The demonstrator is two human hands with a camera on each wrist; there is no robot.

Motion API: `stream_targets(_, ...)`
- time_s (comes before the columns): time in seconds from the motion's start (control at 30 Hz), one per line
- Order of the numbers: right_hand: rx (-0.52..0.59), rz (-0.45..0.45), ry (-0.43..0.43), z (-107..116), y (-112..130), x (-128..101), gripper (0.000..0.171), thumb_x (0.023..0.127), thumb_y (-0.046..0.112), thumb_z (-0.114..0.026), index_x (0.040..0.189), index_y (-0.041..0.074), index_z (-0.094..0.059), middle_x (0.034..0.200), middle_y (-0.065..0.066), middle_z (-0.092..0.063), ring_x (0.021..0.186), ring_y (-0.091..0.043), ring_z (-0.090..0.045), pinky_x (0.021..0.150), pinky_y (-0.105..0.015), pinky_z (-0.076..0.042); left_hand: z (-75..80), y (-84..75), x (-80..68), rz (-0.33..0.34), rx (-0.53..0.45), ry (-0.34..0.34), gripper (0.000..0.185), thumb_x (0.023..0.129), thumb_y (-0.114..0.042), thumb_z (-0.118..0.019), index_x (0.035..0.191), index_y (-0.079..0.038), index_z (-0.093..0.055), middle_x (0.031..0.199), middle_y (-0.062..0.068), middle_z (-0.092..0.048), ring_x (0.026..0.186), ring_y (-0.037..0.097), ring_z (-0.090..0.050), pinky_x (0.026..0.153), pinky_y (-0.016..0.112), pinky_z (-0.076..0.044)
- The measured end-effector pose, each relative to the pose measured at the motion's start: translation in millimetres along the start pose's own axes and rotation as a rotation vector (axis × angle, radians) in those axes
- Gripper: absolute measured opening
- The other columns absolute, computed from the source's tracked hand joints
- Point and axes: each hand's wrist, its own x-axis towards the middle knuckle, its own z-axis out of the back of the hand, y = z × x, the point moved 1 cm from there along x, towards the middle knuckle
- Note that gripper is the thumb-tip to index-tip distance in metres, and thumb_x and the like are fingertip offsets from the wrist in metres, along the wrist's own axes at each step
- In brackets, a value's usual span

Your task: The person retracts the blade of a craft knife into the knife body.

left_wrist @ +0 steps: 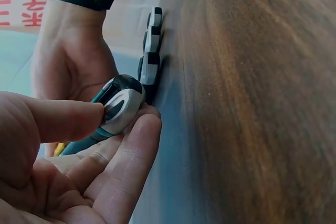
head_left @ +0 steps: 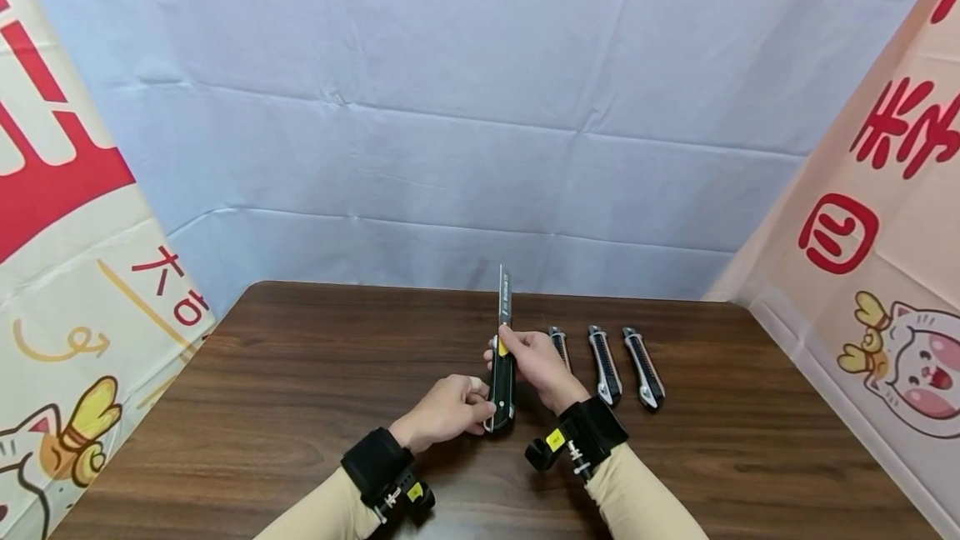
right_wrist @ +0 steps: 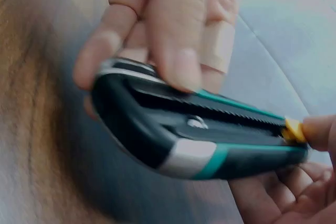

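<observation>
A dark utility knife (head_left: 501,394) with green and silver trim is held up over the table in both hands, its long blade (head_left: 505,294) extended and pointing away. My left hand (head_left: 447,411) pinches the butt end between thumb and fingers; the left wrist view shows the thumb on the knife's rounded silver end. My right hand (head_left: 542,363) grips the front part, its thumb on the yellow slider (right_wrist: 295,129). A bandage (right_wrist: 218,45) wraps one left finger. Beside the right hand lie three more utility knives (head_left: 604,365) in a row, the nearest partly hidden behind that hand.
The brown wooden table (head_left: 300,357) ends at a pale cloth backdrop (head_left: 450,148). Printed banners (head_left: 885,273) hang at both sides. Each wrist carries a black strap (head_left: 378,467) with a small camera.
</observation>
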Motion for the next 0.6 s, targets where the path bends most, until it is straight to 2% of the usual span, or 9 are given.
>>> stream_targets(0.23,-0.011,0.014,-0.024,-4.1,0.0,1.4,0.038,0.104,0.03,-0.047,0.114,-0.002,-0.065,0.095,-0.01,-0.074,0.096,-0.03,-0.071,0.076,-0.03,-0.059,0.8,0.6,-0.8,0.004,-0.009,-0.005,0.021,0.095,-0.01,-0.059,0.109,0.004,-0.065,0.094,0.016,-0.074,0.083,0.02,-0.071,0.071,0.031,-0.061)
stream_targets(0.6,-0.011,0.023,-0.021,-3.8,-1.5,1.2,0.04,0.105,0.029,-0.046,0.12,-0.004,-0.062,0.098,-0.012,-0.073,0.092,-0.022,-0.071,0.09,-0.035,-0.056,0.0,1.0,0.7,0.009,-0.008,-0.013,0.024,0.094,-0.01,-0.06,0.111,0.005,-0.066,0.095,0.015,-0.074,0.079,0.018,-0.071,0.069,0.03,-0.061)
